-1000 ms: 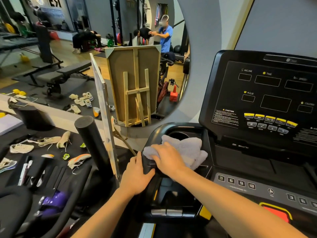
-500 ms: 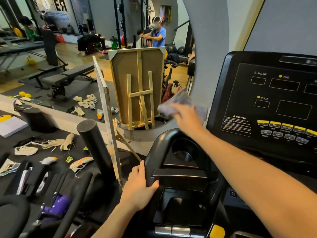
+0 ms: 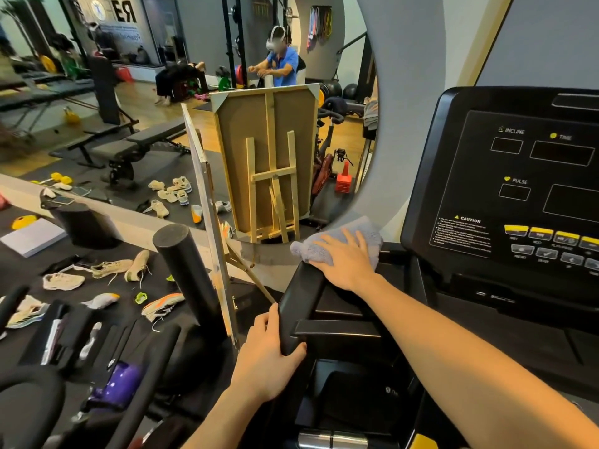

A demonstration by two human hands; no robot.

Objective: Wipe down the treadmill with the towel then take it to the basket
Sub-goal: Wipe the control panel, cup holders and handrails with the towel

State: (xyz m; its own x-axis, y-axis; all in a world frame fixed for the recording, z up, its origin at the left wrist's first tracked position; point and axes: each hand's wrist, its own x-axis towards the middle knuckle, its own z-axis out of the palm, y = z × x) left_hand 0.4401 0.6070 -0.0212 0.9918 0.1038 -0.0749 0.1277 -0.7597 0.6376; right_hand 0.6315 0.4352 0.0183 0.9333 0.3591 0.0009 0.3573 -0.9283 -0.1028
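Towel [image 3: 337,243] bunched on treadmill [image 3: 505,202] console rim under flat-pressed right hand [image 3: 345,262], left hand [image 3: 269,354] fingers wrapping the rail; unpinched, liable to slide off the far edge.

A big mirror [image 3: 162,108] shows the gym behind. A wooden easel [image 3: 272,170] leans against it. Many shoes [image 3: 111,268] lie on the black floor mat [image 3: 136,296], near a black foam roller [image 3: 188,270] and a white book [image 3: 32,236].
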